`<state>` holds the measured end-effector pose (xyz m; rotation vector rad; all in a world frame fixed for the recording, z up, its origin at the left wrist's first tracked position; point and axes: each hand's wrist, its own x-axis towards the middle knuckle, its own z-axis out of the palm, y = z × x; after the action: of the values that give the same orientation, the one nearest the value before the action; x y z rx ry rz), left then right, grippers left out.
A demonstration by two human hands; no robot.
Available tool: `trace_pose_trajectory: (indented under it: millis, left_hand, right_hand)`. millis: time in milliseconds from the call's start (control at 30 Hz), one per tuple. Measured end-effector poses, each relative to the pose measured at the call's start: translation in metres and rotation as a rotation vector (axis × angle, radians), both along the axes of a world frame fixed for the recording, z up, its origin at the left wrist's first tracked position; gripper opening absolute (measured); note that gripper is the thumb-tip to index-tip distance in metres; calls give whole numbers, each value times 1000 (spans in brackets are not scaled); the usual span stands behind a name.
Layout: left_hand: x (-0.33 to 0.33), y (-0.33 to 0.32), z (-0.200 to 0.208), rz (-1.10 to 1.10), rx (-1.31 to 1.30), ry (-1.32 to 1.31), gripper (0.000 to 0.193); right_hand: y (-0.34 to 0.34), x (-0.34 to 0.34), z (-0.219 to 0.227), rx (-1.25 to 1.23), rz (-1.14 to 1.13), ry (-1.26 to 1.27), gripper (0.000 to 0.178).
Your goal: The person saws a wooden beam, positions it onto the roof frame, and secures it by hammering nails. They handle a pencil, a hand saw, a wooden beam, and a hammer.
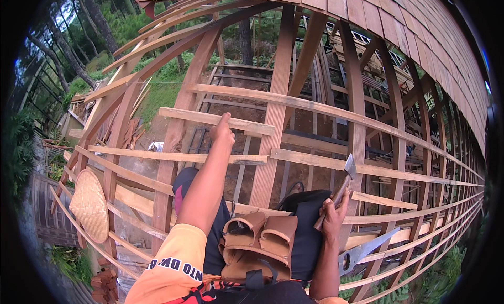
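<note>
My left hand is stretched forward, closed over a short wooden batten that lies across two sloping rafters; some of its fingers are hidden behind the wood. In my right hand is a hatchet, gripped by its wooden handle with the metal head pointing up and away from me. A brown leather tool pouch hangs at my waist between my legs. To the right of my right hand, a handsaw rests against the battens.
Long battens cross the rafters in rows, with open gaps down to the ground. Wooden shingles cover the roof above. A woven conical hat hangs at the left. Stacked lumber lies below at the far right.
</note>
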<state>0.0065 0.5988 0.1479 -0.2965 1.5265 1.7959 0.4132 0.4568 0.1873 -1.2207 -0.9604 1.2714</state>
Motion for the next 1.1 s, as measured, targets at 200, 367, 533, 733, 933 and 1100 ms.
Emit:
trace_pose_trajectory:
  millis: [200, 367, 533, 733, 933, 1100]
  left_hand:
    - [21, 19, 0, 16, -30, 16, 55]
    - [11, 0, 0, -74, -178, -19, 60]
    - [25, -55, -9, -142, 314, -218, 15]
    - [38, -80, 34, -501, 742, -171, 18]
    - [65, -33, 46, -696, 766, -52, 12]
    - [84, 3, 42, -761, 716, 126, 20]
  right_hand:
    - [5, -1, 7, -17, 3, 17, 73]
    - [4, -11, 8, -40, 0, -1, 74]
    - [2, -2, -2, 8, -15, 37, 75]
    - [4, -7, 6, -23, 34, -40, 74]
    - [6, -6, 4, 18, 73, -60, 75]
    - [6, 1, 2, 32, 39, -1, 75]
